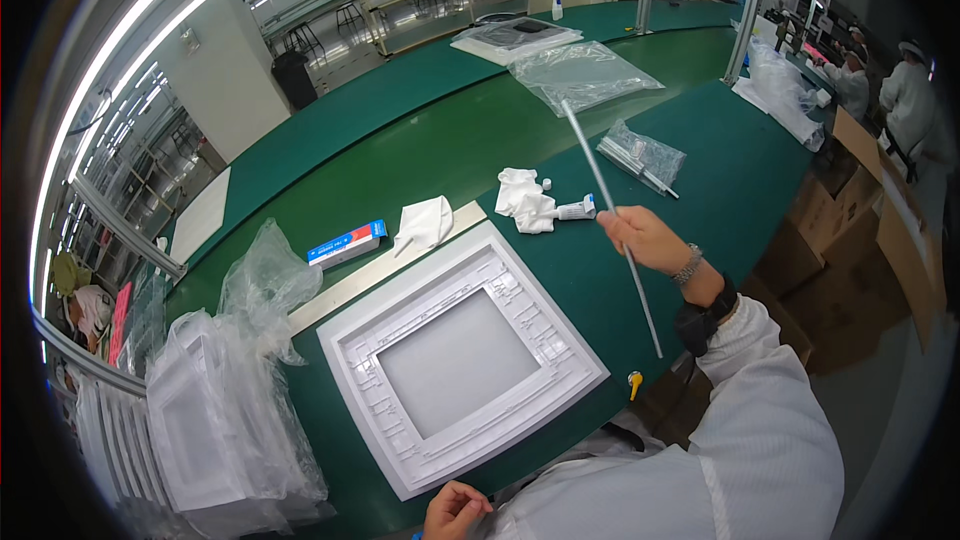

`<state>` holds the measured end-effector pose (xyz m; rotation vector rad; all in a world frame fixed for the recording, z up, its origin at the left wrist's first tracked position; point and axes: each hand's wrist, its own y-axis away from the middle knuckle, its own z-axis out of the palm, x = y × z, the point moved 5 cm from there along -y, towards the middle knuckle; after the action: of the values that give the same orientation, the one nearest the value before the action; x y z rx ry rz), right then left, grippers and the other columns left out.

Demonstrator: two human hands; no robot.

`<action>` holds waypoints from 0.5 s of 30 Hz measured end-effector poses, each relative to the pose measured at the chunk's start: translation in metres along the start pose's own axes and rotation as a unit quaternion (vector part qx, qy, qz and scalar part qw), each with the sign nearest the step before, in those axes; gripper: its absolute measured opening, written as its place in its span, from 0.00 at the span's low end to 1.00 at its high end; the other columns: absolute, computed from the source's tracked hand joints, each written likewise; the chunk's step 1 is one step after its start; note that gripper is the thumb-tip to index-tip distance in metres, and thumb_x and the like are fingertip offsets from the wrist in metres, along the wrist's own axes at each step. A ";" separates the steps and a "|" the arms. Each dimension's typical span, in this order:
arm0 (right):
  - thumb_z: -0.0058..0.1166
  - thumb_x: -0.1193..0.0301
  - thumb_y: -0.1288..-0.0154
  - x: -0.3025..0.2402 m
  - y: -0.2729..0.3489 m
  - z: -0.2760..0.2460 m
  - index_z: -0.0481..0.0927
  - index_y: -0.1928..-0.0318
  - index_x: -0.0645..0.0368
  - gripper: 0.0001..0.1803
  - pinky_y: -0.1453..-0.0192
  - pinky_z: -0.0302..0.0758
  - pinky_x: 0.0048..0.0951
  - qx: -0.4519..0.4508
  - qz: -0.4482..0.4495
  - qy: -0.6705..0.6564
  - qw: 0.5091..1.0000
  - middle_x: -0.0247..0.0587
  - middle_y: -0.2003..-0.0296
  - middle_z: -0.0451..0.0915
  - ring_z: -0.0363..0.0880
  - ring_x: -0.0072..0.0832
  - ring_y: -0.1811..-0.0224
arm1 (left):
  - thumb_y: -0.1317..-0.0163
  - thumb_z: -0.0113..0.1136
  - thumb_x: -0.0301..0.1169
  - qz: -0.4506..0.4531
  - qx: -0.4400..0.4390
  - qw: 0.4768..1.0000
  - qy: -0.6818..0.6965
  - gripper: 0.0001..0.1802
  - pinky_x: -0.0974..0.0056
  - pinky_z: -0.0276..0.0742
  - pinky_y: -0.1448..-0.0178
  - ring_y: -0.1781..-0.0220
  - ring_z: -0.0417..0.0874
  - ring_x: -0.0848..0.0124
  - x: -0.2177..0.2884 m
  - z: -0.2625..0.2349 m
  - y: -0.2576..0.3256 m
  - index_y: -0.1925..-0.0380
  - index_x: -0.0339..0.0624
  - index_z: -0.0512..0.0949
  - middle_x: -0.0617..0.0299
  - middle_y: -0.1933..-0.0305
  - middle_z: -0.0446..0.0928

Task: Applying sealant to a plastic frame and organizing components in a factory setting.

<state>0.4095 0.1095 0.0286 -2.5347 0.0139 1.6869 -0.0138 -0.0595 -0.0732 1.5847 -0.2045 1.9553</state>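
My right hand (645,237) grips a long thin silvery rod (592,161) near its middle, holding it slanted above the green table. Below and left of it lies a white plastic frame (370,410) with a rectangular opening and ribbed inner edges. My left hand (458,510) rests by the frame's near edge with its fingers curled; whether anything is inside them is hidden. A white tube (576,208) and a crumpled white cloth (524,202) lie just left of the right hand. Farther off, a clear bag (650,152) holds several similar rods.
At left stand several bagged white frames (200,420). A blue and white box (347,243) and another white cloth (425,224) lie behind the frame, beside a pale strip (325,306). A yellow-handled piece (635,385) sits at the table edge. Open cardboard boxes (850,210) stand right.
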 end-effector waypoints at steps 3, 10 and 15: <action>0.43 0.55 0.31 0.026 -0.016 0.030 0.69 0.77 0.61 0.24 0.75 0.66 0.32 -0.068 0.009 0.166 0.984 0.40 0.84 0.70 0.69 0.31 0.82 | 0.36 0.50 0.24 -0.037 -0.011 0.999 -0.005 0.03 0.72 0.71 0.60 0.65 0.76 0.75 -0.002 -0.006 -0.003 0.63 0.37 0.68 0.54 0.66 0.77; 0.46 0.54 0.35 0.064 -0.053 0.080 0.74 0.72 0.61 0.21 0.62 0.70 0.47 -0.131 -0.001 0.359 0.924 0.52 0.73 0.77 0.76 0.48 0.68 | 0.37 0.53 0.23 -0.043 -0.003 0.999 -0.006 0.05 0.70 0.72 0.54 0.61 0.77 0.74 0.002 -0.003 -0.002 0.62 0.35 0.70 0.58 0.65 0.77; 0.54 0.59 0.42 0.075 -0.069 0.083 0.73 0.68 0.59 0.15 0.63 0.72 0.44 -0.108 0.033 0.375 0.920 0.50 0.72 0.79 0.78 0.46 0.67 | 0.37 0.53 0.24 -0.020 0.033 0.999 -0.035 0.05 0.69 0.73 0.55 0.62 0.77 0.75 0.008 -0.013 0.005 0.63 0.35 0.70 0.58 0.65 0.77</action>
<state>0.3661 0.1887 -0.0673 -3.2054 -0.0339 0.6545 -0.0280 -0.0545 -0.0677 1.6892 -0.1358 1.8954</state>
